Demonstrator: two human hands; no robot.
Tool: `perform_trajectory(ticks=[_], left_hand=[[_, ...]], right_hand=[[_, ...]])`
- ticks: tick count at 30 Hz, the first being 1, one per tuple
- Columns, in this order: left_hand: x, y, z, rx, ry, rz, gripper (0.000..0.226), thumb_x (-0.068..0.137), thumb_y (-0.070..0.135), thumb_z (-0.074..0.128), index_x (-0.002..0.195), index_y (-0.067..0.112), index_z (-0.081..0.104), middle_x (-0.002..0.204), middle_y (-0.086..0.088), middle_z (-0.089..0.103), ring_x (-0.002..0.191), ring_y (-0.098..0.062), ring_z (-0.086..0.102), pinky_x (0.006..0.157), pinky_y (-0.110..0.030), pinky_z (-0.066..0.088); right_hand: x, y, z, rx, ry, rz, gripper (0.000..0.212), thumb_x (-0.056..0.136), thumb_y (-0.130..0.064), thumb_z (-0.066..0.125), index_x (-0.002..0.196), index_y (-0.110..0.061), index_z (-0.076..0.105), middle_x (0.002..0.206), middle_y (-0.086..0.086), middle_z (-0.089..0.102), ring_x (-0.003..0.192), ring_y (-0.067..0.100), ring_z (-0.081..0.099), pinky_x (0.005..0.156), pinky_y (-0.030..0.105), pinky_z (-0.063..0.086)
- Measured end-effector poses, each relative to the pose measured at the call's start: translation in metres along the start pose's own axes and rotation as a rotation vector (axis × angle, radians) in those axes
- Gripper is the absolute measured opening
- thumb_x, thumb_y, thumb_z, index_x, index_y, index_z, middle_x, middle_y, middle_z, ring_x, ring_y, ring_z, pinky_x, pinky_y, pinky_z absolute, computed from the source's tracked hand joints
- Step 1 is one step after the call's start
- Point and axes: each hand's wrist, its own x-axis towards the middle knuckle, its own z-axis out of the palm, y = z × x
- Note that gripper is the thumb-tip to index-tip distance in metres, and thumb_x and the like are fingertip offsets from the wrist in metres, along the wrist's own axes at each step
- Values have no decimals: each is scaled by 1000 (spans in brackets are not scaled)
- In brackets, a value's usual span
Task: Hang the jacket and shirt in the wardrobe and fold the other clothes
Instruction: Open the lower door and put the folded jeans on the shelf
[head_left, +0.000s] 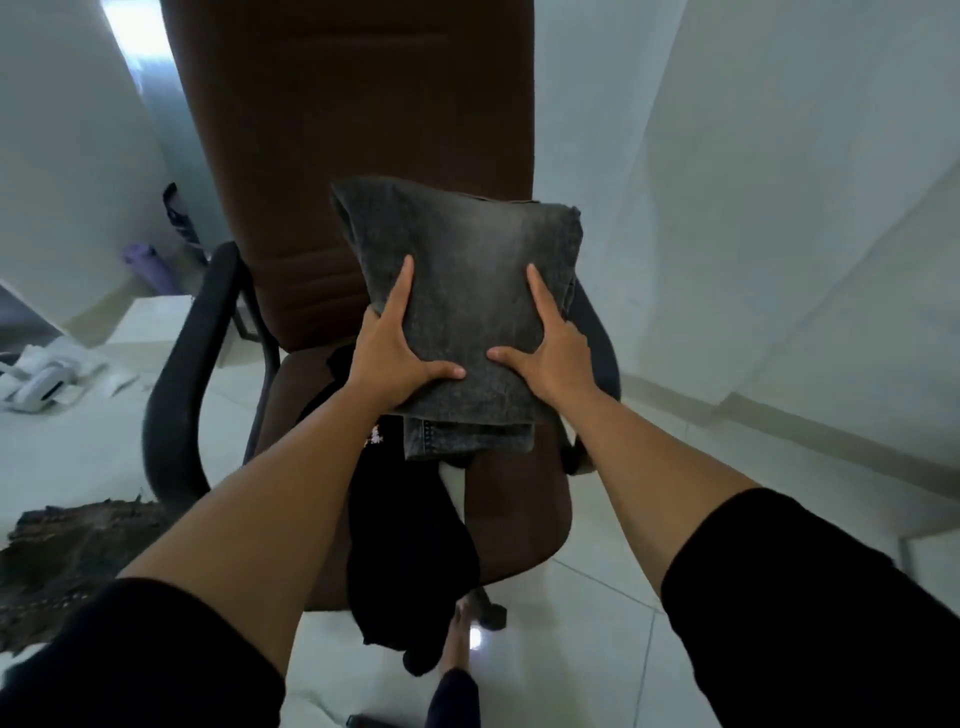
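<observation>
Folded grey jeans (467, 291): thick, floppy denim, probably weighty. Left hand (395, 348) and right hand (545, 348) clamp its side edges, thumbs on top, above chair (322, 156) seat.

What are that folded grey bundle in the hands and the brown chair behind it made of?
The folded grey garment looks like washed denim: mottled, faded charcoal surface and a stitched seam with small rivet-like dots at the lower edge. The chair seems covered in matte brown fabric or faux leather, with stitched horizontal ribs; blur leaves that open. Its armrest looks like black moulded plastic, smooth and slightly glossy.
</observation>
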Motion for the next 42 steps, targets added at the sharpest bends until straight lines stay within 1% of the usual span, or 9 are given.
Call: perform_trajectory(ticks=[4, 8, 14, 18, 24, 27, 30, 37, 42], left_hand=[[-32, 82, -20, -11, 13, 113, 132, 50, 45, 88, 144, 49, -5, 140, -16, 32, 128, -34, 37, 105, -46, 34], [-59, 164, -16, -52, -19, 226, 133, 50, 44, 88, 144, 48, -6, 140, -16, 30, 130, -35, 35, 107, -47, 32], [-82, 267, 20, -93, -131, 410, 134, 49, 45, 88, 143, 49, -6, 137, -18, 32, 128, -35, 37, 107, -44, 33], [-89, 317, 57, -103, -226, 516, 134, 49, 46, 87, 143, 50, -8, 135, -16, 34, 127, -33, 37, 107, -43, 32], [-99, 371, 121, -74, -445, 690, 135, 48, 48, 88, 143, 49, -8, 134, -17, 35, 127, -34, 37, 107, -42, 32], [-115, 400, 158, -63, -580, 787, 135, 48, 47, 87, 142, 50, -9, 137, -17, 33, 129, -34, 36, 108, -43, 32], [-143, 428, 194, -84, -720, 889, 135, 48, 47, 88, 142, 50, -10, 140, -17, 31, 131, -34, 34, 108, -43, 31], [-259, 470, 255, -120, -1063, 1155, 136, 46, 50, 87, 141, 52, -10, 138, -17, 33, 130, -33, 36, 109, -44, 33], [-369, 474, 277, -122, -1249, 1285, 135, 48, 49, 87, 141, 51, -12, 138, -17, 33, 129, -35, 36, 108, -45, 33]], right_hand=[[-40, -35, -83, -24, 117, -38, 103, 72, -42, 77, 145, -50, 4, 140, 10, 47, 120, 31, 50, 97, 38, 43], [-81, -50, -167, -65, 231, -17, 103, 72, -44, 76, 144, -51, 3, 135, 12, 50, 116, 31, 52, 95, 38, 43], [-137, -37, -273, -108, 419, 53, 102, 73, -44, 76, 144, -51, 3, 135, 10, 50, 119, 29, 50, 97, 37, 41], [-167, -17, -322, -120, 558, 138, 102, 72, -44, 76, 144, -51, 5, 129, 10, 54, 116, 28, 52, 96, 35, 41], [-219, 26, -357, -107, 750, 332, 101, 73, -45, 75, 144, -51, 5, 128, 12, 53, 115, 29, 52, 98, 37, 42], [-256, 44, -372, -110, 878, 454, 101, 73, -45, 75, 144, -52, 4, 132, 11, 52, 114, 29, 53, 94, 35, 42], [-300, 55, -385, -123, 1015, 573, 101, 72, -47, 75, 143, -53, 4, 132, 12, 51, 118, 31, 50, 98, 39, 40], [-437, 58, -383, -146, 1330, 883, 103, 71, -44, 77, 142, -55, 3, 136, 12, 48, 123, 31, 47, 102, 41, 40], [-544, 47, -364, -171, 1470, 1057, 105, 70, -46, 77, 143, -54, 3, 143, 11, 42, 128, 32, 44, 103, 45, 40]])
